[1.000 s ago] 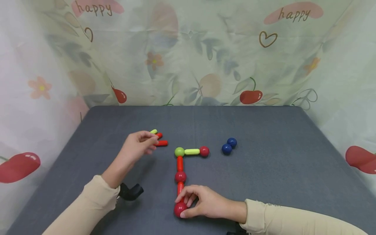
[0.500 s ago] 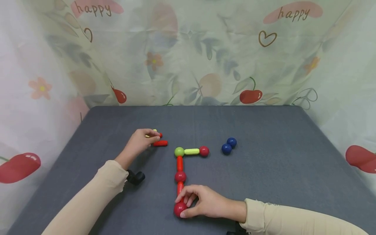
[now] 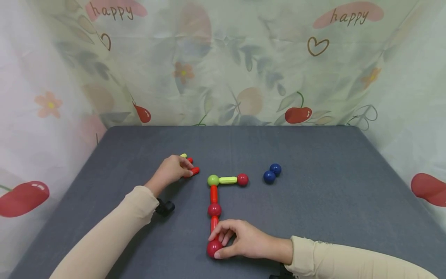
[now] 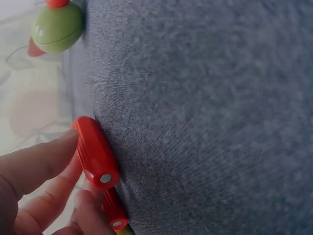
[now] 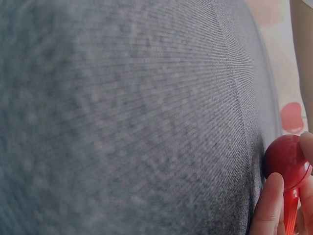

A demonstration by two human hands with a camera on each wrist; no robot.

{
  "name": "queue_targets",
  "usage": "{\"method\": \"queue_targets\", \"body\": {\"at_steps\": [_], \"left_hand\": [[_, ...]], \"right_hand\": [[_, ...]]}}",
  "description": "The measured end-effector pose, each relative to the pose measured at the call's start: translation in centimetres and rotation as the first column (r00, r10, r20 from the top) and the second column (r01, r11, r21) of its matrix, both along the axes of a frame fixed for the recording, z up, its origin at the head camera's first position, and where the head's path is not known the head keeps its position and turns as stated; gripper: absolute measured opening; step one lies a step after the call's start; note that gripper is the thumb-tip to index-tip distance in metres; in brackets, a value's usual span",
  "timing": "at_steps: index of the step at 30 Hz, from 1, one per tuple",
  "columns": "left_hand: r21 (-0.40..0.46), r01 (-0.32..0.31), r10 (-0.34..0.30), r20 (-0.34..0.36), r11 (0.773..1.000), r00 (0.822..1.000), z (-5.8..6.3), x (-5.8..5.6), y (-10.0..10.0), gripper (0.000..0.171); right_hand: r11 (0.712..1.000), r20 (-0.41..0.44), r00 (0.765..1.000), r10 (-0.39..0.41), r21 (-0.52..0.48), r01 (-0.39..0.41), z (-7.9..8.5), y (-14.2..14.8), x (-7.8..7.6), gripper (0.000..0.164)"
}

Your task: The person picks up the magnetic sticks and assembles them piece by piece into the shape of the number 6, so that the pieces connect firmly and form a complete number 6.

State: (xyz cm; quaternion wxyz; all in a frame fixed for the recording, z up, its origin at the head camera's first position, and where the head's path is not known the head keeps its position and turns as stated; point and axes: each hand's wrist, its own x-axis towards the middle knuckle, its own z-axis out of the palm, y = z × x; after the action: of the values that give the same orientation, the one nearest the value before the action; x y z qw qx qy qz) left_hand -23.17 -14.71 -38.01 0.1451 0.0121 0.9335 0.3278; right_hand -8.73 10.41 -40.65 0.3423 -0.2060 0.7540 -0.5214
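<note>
We hold a red rod (image 4: 95, 152) at the left of the worktop (image 3: 313, 201), the grip of our left hand (image 3: 171, 169) pinched on it, beside a second red rod (image 4: 114, 209). Nearer, our right hand (image 3: 249, 239) clamps the near red ball (image 3: 213, 248) of a linked chain. Farther right, two blue balls (image 3: 269, 177) touch.

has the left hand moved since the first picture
Yes: in the head view, the left hand has moved to the right, closer to the green ball, which has stayed put.
</note>
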Motion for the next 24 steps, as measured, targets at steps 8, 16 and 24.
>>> {"method": "queue_targets", "body": {"at_steps": [8,16,24], "left_hand": [[-0.031,-0.006,0.006,0.008,1.0,1.0,-0.1,0.2,0.1,0.019],[0.029,-0.013,0.013,0.003,1.0,1.0,0.5,0.8,0.5,0.024],[0.209,-0.032,0.035,-0.011,0.977,0.999,2.5,2.4,2.7,0.027]], "right_hand": [[1.0,-0.001,1.0,-0.001,-0.002,0.001,-0.1,0.0,0.0,0.025],[1.0,0.003,1.0,-0.001,0.003,0.001,0.0,0.0,0.0,0.026],[1.0,0.021,1.0,-0.002,-0.007,0.002,0.0,0.1,-0.1,0.026]]}}
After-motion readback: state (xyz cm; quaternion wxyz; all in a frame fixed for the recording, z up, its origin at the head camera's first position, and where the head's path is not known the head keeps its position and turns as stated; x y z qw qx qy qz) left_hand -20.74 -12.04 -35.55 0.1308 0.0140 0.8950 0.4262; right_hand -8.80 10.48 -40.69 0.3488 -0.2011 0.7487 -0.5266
